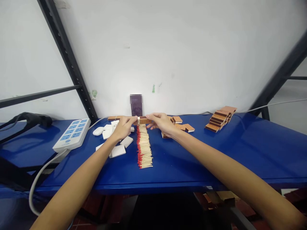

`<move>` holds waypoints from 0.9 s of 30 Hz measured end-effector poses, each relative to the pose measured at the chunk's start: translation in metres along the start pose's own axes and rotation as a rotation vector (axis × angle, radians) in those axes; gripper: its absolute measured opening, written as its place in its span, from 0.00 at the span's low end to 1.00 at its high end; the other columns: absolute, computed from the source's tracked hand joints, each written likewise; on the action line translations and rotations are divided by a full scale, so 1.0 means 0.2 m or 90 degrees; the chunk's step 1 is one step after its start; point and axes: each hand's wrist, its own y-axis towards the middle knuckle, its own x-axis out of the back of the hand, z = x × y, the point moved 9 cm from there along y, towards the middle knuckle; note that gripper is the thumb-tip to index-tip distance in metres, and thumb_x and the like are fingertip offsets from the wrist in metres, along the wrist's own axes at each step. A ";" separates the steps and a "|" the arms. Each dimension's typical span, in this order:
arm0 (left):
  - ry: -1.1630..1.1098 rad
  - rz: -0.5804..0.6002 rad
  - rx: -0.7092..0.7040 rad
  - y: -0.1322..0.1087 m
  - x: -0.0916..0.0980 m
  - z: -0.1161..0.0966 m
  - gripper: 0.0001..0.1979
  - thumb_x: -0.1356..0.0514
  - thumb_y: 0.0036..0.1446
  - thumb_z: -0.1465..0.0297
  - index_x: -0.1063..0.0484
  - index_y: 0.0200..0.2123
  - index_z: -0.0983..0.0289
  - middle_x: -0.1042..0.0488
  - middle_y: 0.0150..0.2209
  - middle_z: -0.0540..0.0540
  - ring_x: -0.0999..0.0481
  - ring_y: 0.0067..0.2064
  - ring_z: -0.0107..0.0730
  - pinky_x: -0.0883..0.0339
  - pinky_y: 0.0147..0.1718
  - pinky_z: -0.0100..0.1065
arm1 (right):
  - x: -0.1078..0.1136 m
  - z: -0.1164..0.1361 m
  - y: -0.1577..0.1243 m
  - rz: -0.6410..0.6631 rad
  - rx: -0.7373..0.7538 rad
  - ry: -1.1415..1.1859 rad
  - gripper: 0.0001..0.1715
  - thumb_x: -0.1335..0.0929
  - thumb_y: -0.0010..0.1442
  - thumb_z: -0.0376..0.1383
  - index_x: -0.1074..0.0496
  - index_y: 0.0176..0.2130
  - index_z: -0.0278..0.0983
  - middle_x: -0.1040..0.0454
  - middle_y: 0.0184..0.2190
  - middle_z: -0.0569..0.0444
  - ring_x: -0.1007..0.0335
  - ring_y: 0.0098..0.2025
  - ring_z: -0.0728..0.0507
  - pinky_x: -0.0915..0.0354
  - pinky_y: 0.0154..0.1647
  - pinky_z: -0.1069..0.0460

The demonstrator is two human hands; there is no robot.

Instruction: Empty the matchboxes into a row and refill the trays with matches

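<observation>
A small brown matchbox (145, 120) is held level between my two hands, above the far end of a row of matches. My left hand (123, 127) pinches its left end, where a bit of white tray and matches shows. Thumb and fingers of my right hand (161, 124) grip the brown sleeve from the right. The loose matches (144, 147) lie side by side on the blue table, red heads to the left. White matchbox trays (118, 151) are scattered by my left forearm. Brown matchbox sleeves (189, 128) lie beyond my right wrist.
Stacked matchboxes (219, 119) lean in a slanted pile at the right. A dark purple box (137, 105) stands against the wall. On the left are a white power strip (72, 134) with its cord and a small white rounded case (98, 131). Black rack posts (69, 60) frame the table.
</observation>
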 end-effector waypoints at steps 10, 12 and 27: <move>-0.039 0.026 -0.007 0.01 -0.02 0.03 0.27 0.47 0.62 0.50 0.31 0.22 0.64 0.30 0.24 0.51 0.31 0.30 0.33 0.37 0.33 0.33 | -0.02 -0.02 -0.01 0.019 0.036 -0.033 0.19 0.25 0.51 0.49 0.22 0.29 0.35 0.23 0.28 0.54 0.28 0.31 0.47 0.34 0.31 0.53; -0.057 0.045 -0.021 0.02 -0.02 0.02 0.26 0.46 0.62 0.48 0.26 0.28 0.64 0.25 0.29 0.52 0.28 0.34 0.35 0.35 0.36 0.33 | -0.05 0.00 -0.03 0.051 0.038 0.014 0.19 0.23 0.48 0.49 0.22 0.31 0.36 0.23 0.30 0.55 0.27 0.34 0.47 0.31 0.37 0.52; 0.029 0.103 -0.203 -0.09 -0.15 -0.15 0.25 0.57 0.72 0.59 0.40 0.66 0.59 0.37 0.66 0.59 0.38 0.67 0.44 0.46 0.66 0.49 | -0.04 -0.03 -0.03 -0.012 -0.024 0.278 0.20 0.20 0.45 0.39 0.29 0.34 0.38 0.21 0.32 0.59 0.22 0.35 0.49 0.28 0.49 0.49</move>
